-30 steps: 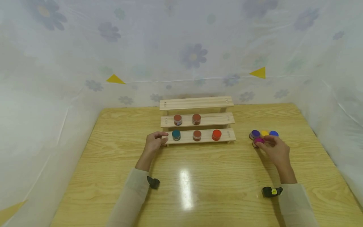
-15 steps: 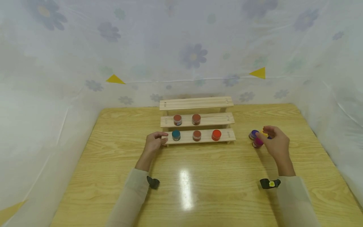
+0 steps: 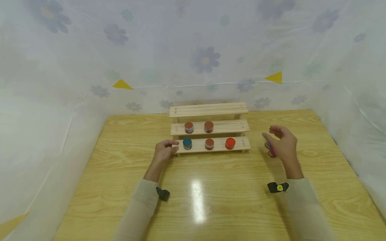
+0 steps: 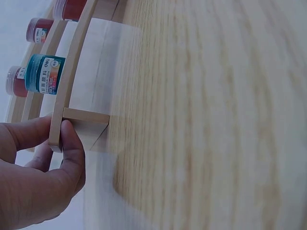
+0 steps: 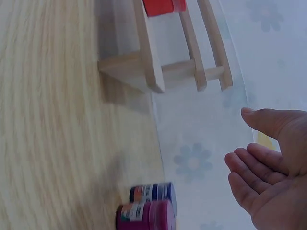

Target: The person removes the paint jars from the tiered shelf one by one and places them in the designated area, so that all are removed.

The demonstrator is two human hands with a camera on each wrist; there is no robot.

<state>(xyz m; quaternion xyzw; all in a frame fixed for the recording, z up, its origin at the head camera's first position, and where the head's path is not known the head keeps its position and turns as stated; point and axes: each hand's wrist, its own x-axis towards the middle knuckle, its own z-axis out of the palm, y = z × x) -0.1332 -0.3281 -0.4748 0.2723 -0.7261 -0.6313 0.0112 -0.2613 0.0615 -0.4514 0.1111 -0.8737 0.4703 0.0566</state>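
Observation:
My left hand (image 3: 163,152) pinches the left end of the lowest board of a three-step wooden rack (image 3: 197,148); in the left wrist view its thumb and fingers (image 4: 72,148) lie on both sides of that board. On this step stand a teal paint jar (image 3: 187,144), a brown paint jar (image 3: 209,144) and a red paint jar (image 3: 230,143). My right hand (image 3: 284,147) hovers with nothing in it, thumb and fingers apart. Below it are a magenta paint jar (image 5: 144,216) and a purple paint jar (image 5: 154,191); other jars there are mostly hidden by the hand.
On the middle step are a left brown jar (image 3: 189,127) and a right brown jar (image 3: 208,127). The top step (image 3: 208,109) runs along the back, close to a flowered curtain (image 3: 150,50). All stands on a wood-grain table (image 3: 126,140).
My right hand has drawn away from the jars at the right, moving leftward and back over them. The magenta jar beneath it stays on the table. My left hand keeps its place on the rack.

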